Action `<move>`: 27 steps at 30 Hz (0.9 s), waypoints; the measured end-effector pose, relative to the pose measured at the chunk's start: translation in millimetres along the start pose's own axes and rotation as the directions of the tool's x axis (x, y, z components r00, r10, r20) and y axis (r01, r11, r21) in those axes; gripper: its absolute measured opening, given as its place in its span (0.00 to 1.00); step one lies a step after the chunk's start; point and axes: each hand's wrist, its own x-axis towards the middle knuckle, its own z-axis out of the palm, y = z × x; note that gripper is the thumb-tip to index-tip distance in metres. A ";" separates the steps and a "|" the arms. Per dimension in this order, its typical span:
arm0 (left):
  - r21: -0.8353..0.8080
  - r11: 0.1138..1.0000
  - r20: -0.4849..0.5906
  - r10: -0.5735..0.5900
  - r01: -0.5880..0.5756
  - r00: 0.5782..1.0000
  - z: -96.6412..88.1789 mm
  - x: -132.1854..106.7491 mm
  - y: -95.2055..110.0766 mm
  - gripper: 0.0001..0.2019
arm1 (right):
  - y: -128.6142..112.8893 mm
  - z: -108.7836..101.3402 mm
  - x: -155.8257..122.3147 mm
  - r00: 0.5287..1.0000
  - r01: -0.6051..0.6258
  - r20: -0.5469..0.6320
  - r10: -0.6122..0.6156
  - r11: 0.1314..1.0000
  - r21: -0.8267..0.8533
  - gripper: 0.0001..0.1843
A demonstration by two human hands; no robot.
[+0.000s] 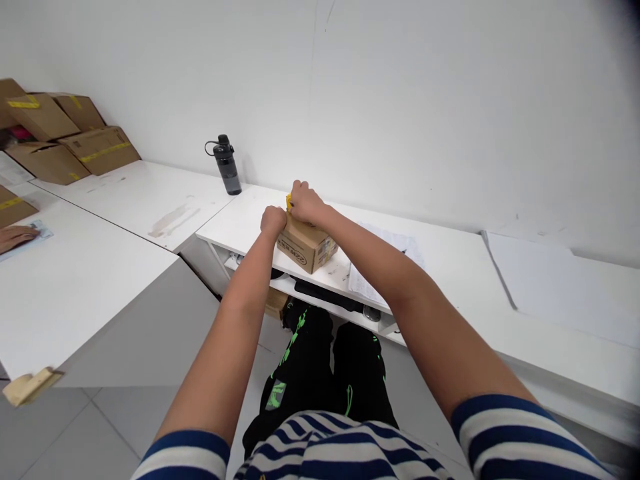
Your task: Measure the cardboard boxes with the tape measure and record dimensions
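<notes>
A small brown cardboard box (pixel 299 250) with dark printing and a label on its end stands on the white shelf-desk in front of me. My right hand (pixel 306 202) is closed above the box's far part, its fingers pinching a bit of yellow tape (pixel 289 202). Close beside it, my left hand (pixel 273 220) is curled into a closed grip at the box's left upper edge. What its fingers hold is hidden. Written sheets of paper (pixel 367 283) lie right of the box, partly behind my right forearm.
A dark water bottle (pixel 229 167) stands near the wall. Taped cardboard boxes (pixel 103 148) are stacked at the far left. Another person's hand (pixel 17 238) rests on the left table (pixel 100 267). Blank white sheets (pixel 545 273) lie at the right. Under the desktop, a shelf holds dark items.
</notes>
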 end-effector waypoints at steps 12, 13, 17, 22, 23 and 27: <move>0.166 0.986 0.083 -0.033 0.019 0.996 3.7 -3.7 9.8 0.13 | 9.3 1.7 -16.2 0.996 -0.073 -0.042 0.073 0.997 0.015 0.30; 0.170 0.985 0.086 -0.029 0.014 0.996 3.7 -4.7 10.4 0.13 | 11.0 2.3 -15.7 0.996 -0.071 -0.043 0.072 0.997 0.020 0.30; 0.168 0.985 0.115 0.028 -0.047 0.993 1.5 -10.0 10.7 0.18 | 15.7 3.7 -16.5 0.996 -0.065 -0.052 0.068 0.997 0.045 0.28; 0.101 0.990 0.159 0.081 -0.098 0.984 -0.3 -9.4 3.9 0.29 | 19.4 6.1 -19.5 0.995 -0.046 -0.080 0.054 0.994 0.095 0.27; 0.078 0.993 0.169 0.071 -0.085 0.983 -0.4 -7.9 2.8 0.28 | 19.6 6.3 -20.3 0.996 -0.041 -0.079 0.048 0.995 0.095 0.28; 0.014 1.000 0.246 0.009 -0.013 0.969 -1.5 -1.9 2.8 0.25 | 13.6 1.8 -25.7 0.998 -0.052 -0.044 0.054 0.998 0.030 0.28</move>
